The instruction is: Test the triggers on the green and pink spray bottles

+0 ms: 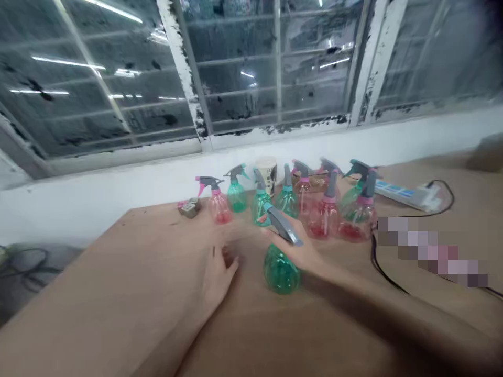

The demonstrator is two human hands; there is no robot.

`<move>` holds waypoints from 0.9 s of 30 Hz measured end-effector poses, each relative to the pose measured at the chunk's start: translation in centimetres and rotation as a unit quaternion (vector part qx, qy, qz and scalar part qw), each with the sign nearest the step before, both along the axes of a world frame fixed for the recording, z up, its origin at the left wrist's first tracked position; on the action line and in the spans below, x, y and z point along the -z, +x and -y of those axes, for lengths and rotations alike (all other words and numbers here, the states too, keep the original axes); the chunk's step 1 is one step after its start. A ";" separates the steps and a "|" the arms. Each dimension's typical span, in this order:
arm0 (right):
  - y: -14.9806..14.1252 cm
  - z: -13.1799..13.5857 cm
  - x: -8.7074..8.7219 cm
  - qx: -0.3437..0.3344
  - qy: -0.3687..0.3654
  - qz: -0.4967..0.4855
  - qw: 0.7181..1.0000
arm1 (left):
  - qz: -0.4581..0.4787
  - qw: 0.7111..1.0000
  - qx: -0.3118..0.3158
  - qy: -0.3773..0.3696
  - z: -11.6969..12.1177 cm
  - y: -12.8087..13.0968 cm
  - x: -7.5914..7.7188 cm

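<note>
My right hand (304, 248) is closed around the neck of a green spray bottle (282, 272) with a grey and teal trigger head. The bottle stands nearly upright, low over or on the table; I cannot tell whether its base touches. To its left, my left hand (220, 275) is just above the tabletop, loosely curled with the thumb apart and nothing visible in it. Its fingertips are slightly blurred. Behind the hands stand several similar spray bottles, among them a green bottle (261, 205), a pink bottle (220, 209) at the left and a pink bottle (323, 220) at the right.
A paper cup (267, 170) stands behind the bottles by the white wall. Left of them lies a small brownish block (189, 208). A power strip (408, 195) with a black cable (375, 256) is on the right of the wooden table (137, 272). Barred windows rise behind.
</note>
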State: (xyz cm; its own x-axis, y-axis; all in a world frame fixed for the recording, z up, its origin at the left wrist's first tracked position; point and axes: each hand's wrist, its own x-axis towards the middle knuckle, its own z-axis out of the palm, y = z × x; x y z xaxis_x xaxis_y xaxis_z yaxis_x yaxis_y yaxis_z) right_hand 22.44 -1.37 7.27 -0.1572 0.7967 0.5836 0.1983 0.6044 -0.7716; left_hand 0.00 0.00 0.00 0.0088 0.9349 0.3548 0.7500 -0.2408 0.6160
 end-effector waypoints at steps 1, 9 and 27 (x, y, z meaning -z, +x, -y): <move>0.0 0.0 0.0 0.001 0.000 0.000 1.000 | 0.001 1.000 0.000 0.001 0.0 0.0 0.1; 0.0 0.0 0.0 -0.001 0.007 -0.002 1.000 | 0.002 1.000 0.010 -0.002 0.0 0.0 0.1; -0.1 -0.2 0.2 -0.007 0.006 -0.008 1.000 | -0.001 1.000 0.017 -0.009 0.0 0.0 0.2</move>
State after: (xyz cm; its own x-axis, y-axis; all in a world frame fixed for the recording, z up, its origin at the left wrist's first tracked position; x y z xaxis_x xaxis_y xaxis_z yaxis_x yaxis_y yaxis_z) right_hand 22.37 -1.20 7.05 -0.1583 0.7873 0.5959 0.1775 0.6163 -0.7672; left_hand 0.00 -0.03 -0.22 0.0422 0.9404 0.3373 0.7433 -0.2552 0.6184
